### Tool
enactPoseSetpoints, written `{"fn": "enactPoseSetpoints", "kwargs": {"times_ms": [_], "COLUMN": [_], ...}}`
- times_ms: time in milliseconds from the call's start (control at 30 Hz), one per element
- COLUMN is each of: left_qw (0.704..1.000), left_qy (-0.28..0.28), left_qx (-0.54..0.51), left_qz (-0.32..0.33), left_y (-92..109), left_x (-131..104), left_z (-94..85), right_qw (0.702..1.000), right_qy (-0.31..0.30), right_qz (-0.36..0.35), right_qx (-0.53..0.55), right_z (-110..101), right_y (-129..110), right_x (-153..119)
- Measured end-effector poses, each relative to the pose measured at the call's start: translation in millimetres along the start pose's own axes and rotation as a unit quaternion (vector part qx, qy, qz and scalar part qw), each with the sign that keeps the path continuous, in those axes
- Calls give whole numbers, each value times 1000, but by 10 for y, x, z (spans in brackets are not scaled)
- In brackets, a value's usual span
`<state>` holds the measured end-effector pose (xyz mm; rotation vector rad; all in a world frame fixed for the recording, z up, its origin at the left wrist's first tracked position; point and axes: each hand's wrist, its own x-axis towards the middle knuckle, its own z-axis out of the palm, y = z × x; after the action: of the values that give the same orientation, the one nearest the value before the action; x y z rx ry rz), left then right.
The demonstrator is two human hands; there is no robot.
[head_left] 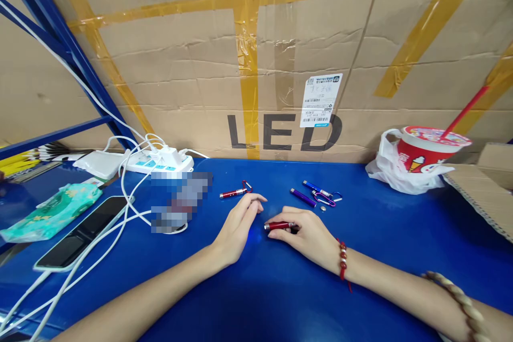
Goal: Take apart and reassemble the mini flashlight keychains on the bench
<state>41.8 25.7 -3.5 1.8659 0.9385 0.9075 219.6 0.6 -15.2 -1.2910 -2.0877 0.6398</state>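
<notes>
Between the thumb and fingers of my right hand is a red metal penlight, lying roughly level with its silver end to the left. My left hand rests on its side on the blue table, fingers extended, with nothing in it. Just beyond it lies another red penlight with a red carabiner clip. Past my right hand are a purple tube, a blue penlight with carabiner clips beside it, and a small round silver piece.
At the left are a white power strip with cables, a phone and a green packet. A red cup with a straw stands in a plastic bag at the right. A large cardboard box stands behind.
</notes>
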Motion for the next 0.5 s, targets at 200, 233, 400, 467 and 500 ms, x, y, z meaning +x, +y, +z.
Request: {"fn": "enactPoseSetpoints", "kwargs": {"times_ms": [200,233,400,467,500], "left_qw": [1000,1000,1000,1000,1000], "left_qy": [6,8,11,12,13], "left_qx": [1,2,1,3,5], "left_qz": [0,1,-2,-7,-9], "left_y": [35,37,34,37,40], "left_x": [1,1,6,6,4], "left_z": [2,3,3,2,3], "right_qw": [999,999,999,998,998], "right_qy": [1,-2,-18,-20,-20], "right_qz": [3,3,-1,-5,-6], "right_qx": [-32,-36,-50,-54,-55], "right_z": [-16,-21,-34,-36,-36], "right_y": [-32,-41,-60,-62,-64], "right_x": [-6,-7,-4,-2,-1]}}
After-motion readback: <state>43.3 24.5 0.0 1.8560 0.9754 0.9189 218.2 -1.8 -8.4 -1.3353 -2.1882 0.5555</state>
